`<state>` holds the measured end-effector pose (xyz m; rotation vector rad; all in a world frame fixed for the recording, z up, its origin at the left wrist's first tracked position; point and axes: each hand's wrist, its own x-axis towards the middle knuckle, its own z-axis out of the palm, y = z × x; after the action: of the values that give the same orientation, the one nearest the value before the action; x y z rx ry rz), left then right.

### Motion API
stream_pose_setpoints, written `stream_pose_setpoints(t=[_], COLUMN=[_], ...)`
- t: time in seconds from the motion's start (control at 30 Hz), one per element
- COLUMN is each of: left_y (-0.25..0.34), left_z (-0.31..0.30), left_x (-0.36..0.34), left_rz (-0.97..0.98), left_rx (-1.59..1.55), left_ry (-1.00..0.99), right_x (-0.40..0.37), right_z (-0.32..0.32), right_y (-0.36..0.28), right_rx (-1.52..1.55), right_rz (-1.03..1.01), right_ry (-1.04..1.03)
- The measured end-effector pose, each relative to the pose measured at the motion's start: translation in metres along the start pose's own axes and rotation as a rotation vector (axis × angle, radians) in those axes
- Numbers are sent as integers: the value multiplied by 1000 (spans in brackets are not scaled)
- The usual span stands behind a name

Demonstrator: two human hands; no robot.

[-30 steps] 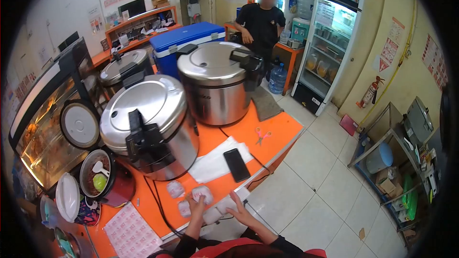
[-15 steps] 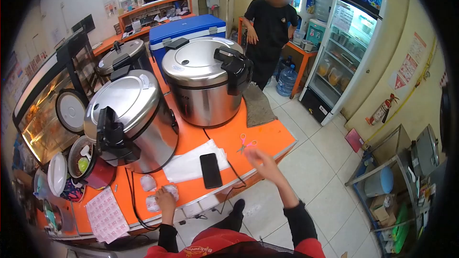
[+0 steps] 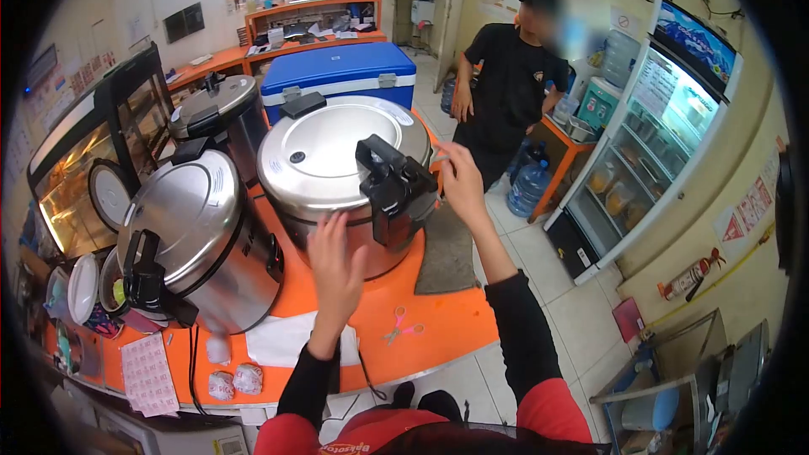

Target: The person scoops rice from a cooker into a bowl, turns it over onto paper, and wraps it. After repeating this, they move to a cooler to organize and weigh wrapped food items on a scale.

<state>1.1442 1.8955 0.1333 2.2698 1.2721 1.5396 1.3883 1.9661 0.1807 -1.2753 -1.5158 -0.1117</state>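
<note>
In front of me on the orange table [image 3: 447, 324] stands a large steel rice cooker [image 3: 396, 122], lid down, with a black latch and handle [image 3: 396, 190] on its near right side. My left hand [image 3: 337, 265] is raised before the cooker's front wall, fingers spread, holding nothing. My right hand [image 3: 463, 179] reaches to the cooker's right side, fingers bent and apart close beside the black latch. Below my left hand lie white paper sheets [image 3: 278, 341], partly hidden by my forearm. Two wrapped bundles [image 3: 234, 381] and pink-handled scissors [image 3: 400, 326] lie near the table's front edge.
A second steel cooker [image 3: 227, 244] stands left, a third [image 3: 215, 105] behind it. A blue cooler box [image 3: 337, 67] sits at the back. A person in black [image 3: 514, 84] stands beyond the table, near a glass-door fridge [image 3: 645, 152]. A grey cloth [image 3: 447, 257] lies right of the cooker.
My left hand has left the wrapped bundles and risen to the cooker's front. My right hand has moved from near the scissors up to the cooker's right side. The view has shifted.
</note>
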Motion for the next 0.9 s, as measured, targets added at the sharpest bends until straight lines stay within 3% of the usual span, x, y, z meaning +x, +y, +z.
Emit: stream_pose_setpoints(t=[0.03,0.13,0.2,0.3,0.4,0.43,0.53,0.6,0.63,0.67,0.73,0.83,0.9], left_y=[8,27,25,25,32,30,43,50,47,45,56,63,73], left_z=[18,67,84,81,88,90,85,70,59,49,35,20,12], left_x=[23,79,101,107,110,110,124,151,166,184,219,258,273], left_rz=[43,-10,-258,-335,-474,-497,-567,-538,-510,-478,-503,-620,-662], left_rx=[37,96,37,-170,-325,-321,-553,-487,-425,-367,-383,-457,-488], left_ry=[-5,-44,-112,-157,3,2,78,123,110,100,38,18,25], right_x=[17,54,70,112,152,173,207,232,246,258,269,245,241], right_z=[11,38,56,64,49,33,31,34,27,32,35,23,29], right_y=[15,63,81,94,94,92,92,96,103,122,148,162,196], right_rx=[20,-312,-263,-147,-225,-290,95,-297,-358,-443,-491,-439,-244], right_rz=[34,-68,-50,23,1,-49,-477,-199,-85,-53,-63,11,-67], right_ry=[53,-150,-159,-76,-155,-492,-719,-397,-354,-386,-893,-666,-953])
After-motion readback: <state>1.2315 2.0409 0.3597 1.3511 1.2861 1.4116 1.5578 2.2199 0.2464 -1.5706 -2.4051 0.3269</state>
